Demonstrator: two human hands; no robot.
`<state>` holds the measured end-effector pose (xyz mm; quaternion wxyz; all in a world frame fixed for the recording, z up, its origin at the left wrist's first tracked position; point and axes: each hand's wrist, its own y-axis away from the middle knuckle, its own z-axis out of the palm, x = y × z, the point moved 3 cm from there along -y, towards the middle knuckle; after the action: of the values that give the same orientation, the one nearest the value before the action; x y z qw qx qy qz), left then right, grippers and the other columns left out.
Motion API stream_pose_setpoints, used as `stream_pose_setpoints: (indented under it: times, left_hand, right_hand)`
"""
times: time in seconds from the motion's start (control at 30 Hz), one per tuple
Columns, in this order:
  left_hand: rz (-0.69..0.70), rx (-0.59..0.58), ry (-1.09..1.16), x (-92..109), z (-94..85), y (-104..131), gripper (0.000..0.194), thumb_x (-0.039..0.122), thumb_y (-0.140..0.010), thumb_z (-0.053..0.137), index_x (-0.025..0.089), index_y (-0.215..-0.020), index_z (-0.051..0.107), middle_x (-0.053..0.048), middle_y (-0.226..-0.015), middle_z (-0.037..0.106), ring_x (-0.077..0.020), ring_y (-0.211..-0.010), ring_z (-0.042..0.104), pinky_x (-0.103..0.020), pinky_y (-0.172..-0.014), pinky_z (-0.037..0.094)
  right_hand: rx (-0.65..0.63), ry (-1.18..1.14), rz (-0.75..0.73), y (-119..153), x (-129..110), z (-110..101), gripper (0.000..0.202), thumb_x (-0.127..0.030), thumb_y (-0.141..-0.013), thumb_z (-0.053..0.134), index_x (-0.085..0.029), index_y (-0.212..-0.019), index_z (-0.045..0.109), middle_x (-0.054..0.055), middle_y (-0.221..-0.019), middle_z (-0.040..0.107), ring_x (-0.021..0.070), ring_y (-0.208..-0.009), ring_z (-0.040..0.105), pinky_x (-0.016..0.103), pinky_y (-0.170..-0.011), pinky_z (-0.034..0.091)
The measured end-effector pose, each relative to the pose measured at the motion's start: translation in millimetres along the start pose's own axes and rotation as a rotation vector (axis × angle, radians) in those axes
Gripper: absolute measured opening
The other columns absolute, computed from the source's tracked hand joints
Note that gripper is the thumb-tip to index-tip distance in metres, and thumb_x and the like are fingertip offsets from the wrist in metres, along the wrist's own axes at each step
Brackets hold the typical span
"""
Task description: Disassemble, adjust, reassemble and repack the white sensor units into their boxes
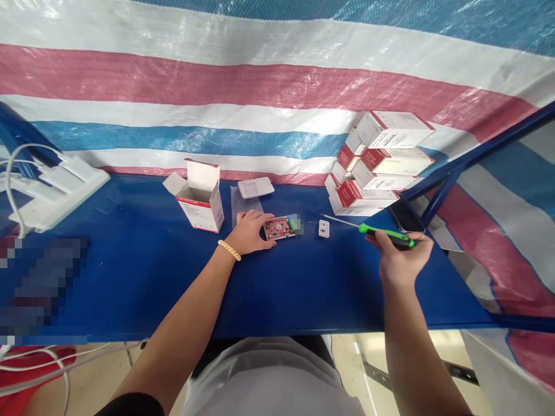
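Note:
My left hand (251, 232) grips the left end of a red circuit board (278, 228) in a pale housing on the blue table. Green parts sit at the board's right end, where a blurred patch hides some detail. In my right hand (403, 254) is a screwdriver (385, 235) with a green and black handle, its thin shaft pointing left. The screwdriver tip is apart from the board, above a small white plastic piece (324, 229) with dark openings. Behind my left hand lie a white plastic cover (255, 187) and a clear plastic bag (243, 203).
An open white and red box (200, 214) stands left of the cover. Several closed boxes (368, 196) are stacked at the back right, with a dark phone (406, 215) beside them. A white power strip (60, 196) with plugs and cables lies far left. Striped sheeting (260, 86) hangs behind.

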<state>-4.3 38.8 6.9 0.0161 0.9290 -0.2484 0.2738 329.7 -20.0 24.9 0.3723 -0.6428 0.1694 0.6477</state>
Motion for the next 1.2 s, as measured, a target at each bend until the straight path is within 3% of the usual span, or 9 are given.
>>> stream_pose_setpoints:
  times: [0.13, 0.23, 0.43, 0.6, 0.73, 0.87, 0.97, 1.13, 1.2]
  left_hand:
    - [-0.003, -0.005, 0.001, -0.1, 1.0, -0.5, 0.065, 0.048, -0.072, 0.068, 0.018, -0.128, 0.055, -0.012, -0.123, 0.061, -0.0328, -0.12, 0.05, -0.048, -0.103, 0.029]
    - [-0.004, -0.01, 0.004, -0.9, 1.4, -1.0, 0.064, 0.049, -0.073, 0.067, 0.018, -0.128, 0.055, -0.012, -0.124, 0.061, -0.0333, -0.121, 0.049, -0.049, -0.102, 0.03]
    - [-0.004, -0.006, 0.019, -3.8, 2.5, -1.0, 0.062, 0.047, -0.074, 0.066, 0.02, -0.129, 0.055, -0.011, -0.126, 0.062, -0.0332, -0.122, 0.049, -0.05, -0.104, 0.03]
    - [0.003, 0.02, 0.033, -3.7, 3.7, 0.4, 0.058, 0.042, -0.074, 0.067, 0.021, -0.126, 0.056, -0.01, -0.127, 0.062, -0.032, -0.122, 0.051, -0.049, -0.103, 0.031]
    - [0.019, 0.044, 0.037, -2.2, 3.4, 1.6, 0.058, 0.043, -0.073, 0.067, 0.02, -0.125, 0.057, -0.01, -0.127, 0.062, -0.0313, -0.122, 0.051, -0.05, -0.104, 0.032]
    - [0.012, 0.101, 0.043, -1.1, 0.8, 2.1, 0.055, 0.044, -0.075, 0.066, 0.022, -0.124, 0.058, -0.01, -0.126, 0.062, -0.0305, -0.12, 0.052, -0.048, -0.103, 0.035]
    - [0.01, 0.134, 0.062, -1.4, 0.2, 1.2, 0.051, 0.043, -0.075, 0.066, 0.023, -0.121, 0.06, -0.009, -0.122, 0.064, -0.0296, -0.117, 0.055, -0.046, -0.101, 0.036]
    - [0.019, 0.173, 0.073, -1.6, 0.3, -0.2, 0.049, 0.043, -0.075, 0.066, 0.023, -0.119, 0.061, -0.008, -0.12, 0.065, -0.0287, -0.116, 0.056, -0.045, -0.099, 0.037]
    - [0.028, 0.185, 0.075, -0.4, -0.9, -0.1, 0.048, 0.043, -0.075, 0.066, 0.022, -0.118, 0.061, -0.008, -0.119, 0.066, -0.028, -0.115, 0.056, -0.045, -0.099, 0.037]
  right_hand:
    - [0.049, 0.12, 0.079, 6.4, 25.6, -22.5, 0.071, -0.039, -0.043, 0.088, -0.027, -0.086, 0.033, -0.009, -0.062, 0.058, 0.0232, -0.062, 0.07, 0.046, -0.071, 0.061]
    - [-0.042, 0.375, 0.043, 6.8, 29.8, -26.1, 0.062, -0.043, -0.047, 0.085, -0.025, -0.087, 0.042, -0.001, -0.07, 0.065, 0.026, -0.073, 0.071, 0.047, -0.076, 0.058]
    - [-0.406, 0.997, -0.095, -0.3, 28.5, -12.7, 0.032, -0.047, -0.064, 0.068, -0.021, -0.082, 0.06, 0.01, -0.082, 0.071, 0.0293, -0.08, 0.068, 0.047, -0.078, 0.053]
    - [-0.452, 1.057, -0.261, -5.0, 17.8, 15.2, 0.028, -0.045, -0.07, 0.06, -0.019, -0.082, 0.064, 0.014, -0.088, 0.071, 0.0331, -0.09, 0.066, 0.05, -0.082, 0.052]
    - [-0.595, 0.845, -0.351, -0.3, 4.2, 58.4, 0.025, -0.043, -0.076, 0.059, -0.02, -0.085, 0.065, 0.01, -0.086, 0.071, 0.0262, -0.082, 0.067, 0.043, -0.078, 0.054]
    - [-0.761, 0.616, -0.465, 3.5, -4.8, 115.2, 0.019, -0.038, -0.077, 0.061, -0.021, -0.085, 0.064, 0.006, -0.085, 0.072, 0.0224, -0.078, 0.067, 0.039, -0.073, 0.055]
    - [-0.801, 0.445, -0.49, -2.1, -5.3, 161.5, 0.018, -0.036, -0.077, 0.062, -0.02, -0.085, 0.065, 0.006, -0.086, 0.072, 0.0212, -0.078, 0.066, 0.04, -0.074, 0.055]
    - [-1.119, 0.223, -0.05, -20.8, 13.3, 252.8, 0.028, -0.046, -0.076, 0.065, -0.019, -0.069, 0.063, 0.003, -0.066, 0.068, 0.0152, -0.06, 0.062, 0.03, -0.06, 0.054]
    - [-1.125, 0.223, 0.124, -30.6, 22.2, 285.9, 0.032, -0.048, -0.073, 0.071, -0.018, -0.068, 0.063, 0.004, -0.066, 0.069, 0.0147, -0.056, 0.062, 0.028, -0.056, 0.052]
